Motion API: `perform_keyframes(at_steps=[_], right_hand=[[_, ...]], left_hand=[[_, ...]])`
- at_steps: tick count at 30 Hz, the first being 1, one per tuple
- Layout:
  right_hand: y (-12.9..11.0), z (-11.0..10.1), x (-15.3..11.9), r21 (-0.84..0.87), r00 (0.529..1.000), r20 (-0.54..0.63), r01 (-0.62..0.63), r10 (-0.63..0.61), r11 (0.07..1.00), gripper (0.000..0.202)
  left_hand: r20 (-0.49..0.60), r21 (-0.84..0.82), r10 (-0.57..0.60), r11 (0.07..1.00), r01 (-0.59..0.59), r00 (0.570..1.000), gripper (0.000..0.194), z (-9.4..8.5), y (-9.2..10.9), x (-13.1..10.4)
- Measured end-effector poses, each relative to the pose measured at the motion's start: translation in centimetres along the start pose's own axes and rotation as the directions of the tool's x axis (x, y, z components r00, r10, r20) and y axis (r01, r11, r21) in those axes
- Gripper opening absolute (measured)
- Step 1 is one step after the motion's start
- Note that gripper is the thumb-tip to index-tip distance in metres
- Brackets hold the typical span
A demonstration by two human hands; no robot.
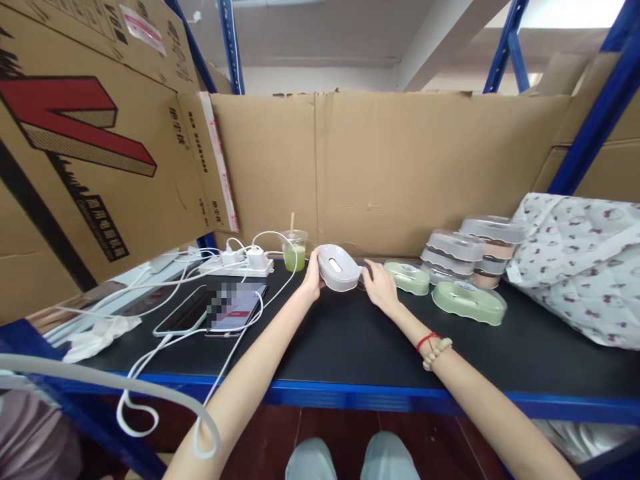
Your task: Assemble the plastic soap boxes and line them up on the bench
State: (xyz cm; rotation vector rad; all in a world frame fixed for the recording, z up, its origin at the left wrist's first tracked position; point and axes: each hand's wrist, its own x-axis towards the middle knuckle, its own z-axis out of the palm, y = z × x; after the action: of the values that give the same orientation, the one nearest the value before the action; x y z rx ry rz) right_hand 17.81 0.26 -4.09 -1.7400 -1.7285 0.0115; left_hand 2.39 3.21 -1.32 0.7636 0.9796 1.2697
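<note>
My left hand (313,277) grips a pale lilac-grey oval plastic container (345,273) by its left side. It is raised and tilted, and a white elongated patch shows on its top face. My right hand (381,285) is just right of the container, fingers bent and somewhat apart; whether the fingertips touch its edge is unclear. Close to the right hand lies a light green container (407,278) with a clear lid. A second green container (469,301) sits further right on the black tabletop (345,353).
Stacked lidded containers (453,253) stand at the right beside a patterned white bag (585,267). A cup of green drink (295,253), a power strip (255,265), a phone (183,311), a second device (236,308) and loose white cables occupy the left. Cardboard (390,167) walls the back.
</note>
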Motion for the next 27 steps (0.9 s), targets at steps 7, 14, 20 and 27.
perform_keyframes(at_steps=[7,14,20,27], right_hand=[[-1.4,1.4,-0.7,0.497,0.998,-0.04,0.054,-0.04,0.866,0.059],[-1.8,1.3,-1.4,0.629,0.996,0.09,-0.066,0.012,0.775,0.073],[-2.0,0.6,-1.4,0.723,0.974,0.225,-0.184,0.025,0.666,0.056],[-1.7,0.1,-1.0,0.766,0.938,0.304,-0.346,0.167,0.542,0.055]], left_hand=[[0.073,0.089,0.027,0.996,-0.033,0.997,0.034,0.6,-0.4,-0.6],[0.298,0.088,0.126,0.983,-0.159,0.946,0.035,1.2,-0.4,-1.9],[0.269,0.086,0.088,0.99,-0.115,0.959,0.039,0.7,-0.5,-1.2],[0.031,0.21,0.148,0.966,-0.151,0.989,0.024,0.0,1.0,-0.5]])
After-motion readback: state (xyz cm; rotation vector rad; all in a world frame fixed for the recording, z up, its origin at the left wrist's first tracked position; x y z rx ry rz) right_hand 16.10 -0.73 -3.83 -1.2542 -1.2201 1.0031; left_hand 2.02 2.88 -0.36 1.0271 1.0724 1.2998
